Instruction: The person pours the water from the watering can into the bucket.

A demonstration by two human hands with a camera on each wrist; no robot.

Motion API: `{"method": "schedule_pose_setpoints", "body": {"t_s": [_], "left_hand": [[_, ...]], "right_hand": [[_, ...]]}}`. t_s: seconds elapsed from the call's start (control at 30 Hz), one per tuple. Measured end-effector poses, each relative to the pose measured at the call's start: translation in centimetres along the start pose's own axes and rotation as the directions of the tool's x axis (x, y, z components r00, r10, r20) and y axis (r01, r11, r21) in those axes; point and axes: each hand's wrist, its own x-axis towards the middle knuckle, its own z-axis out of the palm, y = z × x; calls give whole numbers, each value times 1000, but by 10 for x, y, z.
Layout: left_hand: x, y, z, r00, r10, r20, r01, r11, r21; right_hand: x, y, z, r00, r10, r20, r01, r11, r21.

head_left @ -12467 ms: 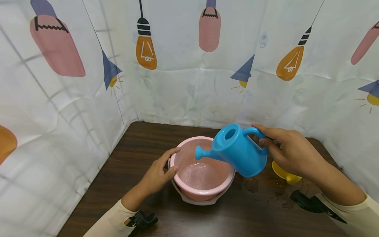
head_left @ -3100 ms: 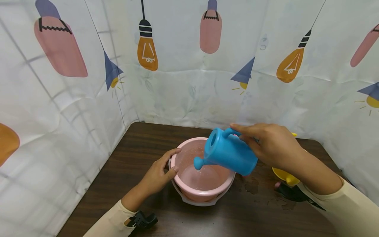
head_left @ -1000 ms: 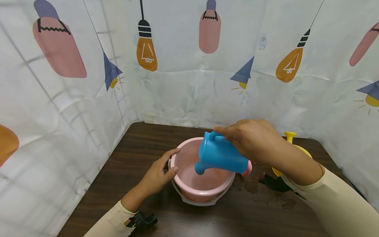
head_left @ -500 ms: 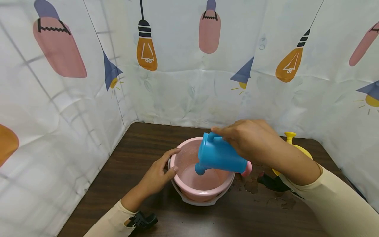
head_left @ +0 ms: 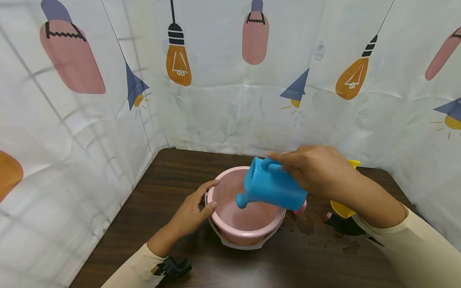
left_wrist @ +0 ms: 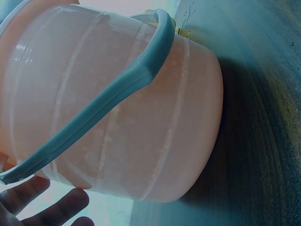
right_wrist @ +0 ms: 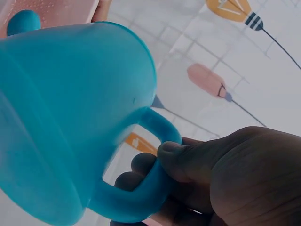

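Observation:
My right hand (head_left: 313, 168) grips the looped handle (right_wrist: 136, 207) of a blue watering can (head_left: 273, 186), thumb pressing on it from above. The can is tipped far over to the left, its round spout head (head_left: 241, 201) hanging over the mouth of a pink bucket (head_left: 252, 233). No stream shows at the spout now; drops cling to the bucket's inner wall. My left hand (head_left: 192, 210) holds the bucket's near-left rim, thumb and forefinger over the edge, other fingers (left_wrist: 61, 207) against the outer side. A pale carrying handle (left_wrist: 103, 101) hangs down around the bucket.
A yellow watering can (head_left: 342, 209) stands to the right, partly hidden behind my right forearm. Something pink (head_left: 300, 208) shows just right of the bucket. Water spots (head_left: 306, 226) wet the dark wooden table (head_left: 180, 168), and a printed curtain (head_left: 223, 108) closes the back and left.
Since the oldest frame the blue can has swung left and tipped further, and its stream has stopped. In the last half second it has eased back rightward, slightly less tilted. My left hand stays put.

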Motion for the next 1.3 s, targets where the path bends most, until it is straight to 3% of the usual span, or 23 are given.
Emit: {"method": "schedule_pose_setpoints", "body": {"t_s": [0.23, 0.5, 0.77, 1.0, 1.3], "left_hand": [[1, 0, 0, 1000, -4, 0, 4, 1000, 8], [1, 1, 0, 1000, 0, -2, 0, 1000, 11], [1, 0, 0, 1000, 7, -5, -7, 1000, 16], [0, 2, 1, 1000, 7, -4, -7, 1000, 9], [0, 2, 0, 1000, 3, -12, -2, 1000, 24]], "right_hand": [[-17, 12, 0, 998, 17, -57, -15, 999, 32], [-34, 30, 6, 990, -19, -143, 33, 995, 93], [-50, 43, 10, 986, 34, -163, -3, 982, 186], [-63, 53, 14, 976, 124, -180, -87, 976, 201], [-82, 62, 19, 956, 268, -121, -235, 944, 233]]}}
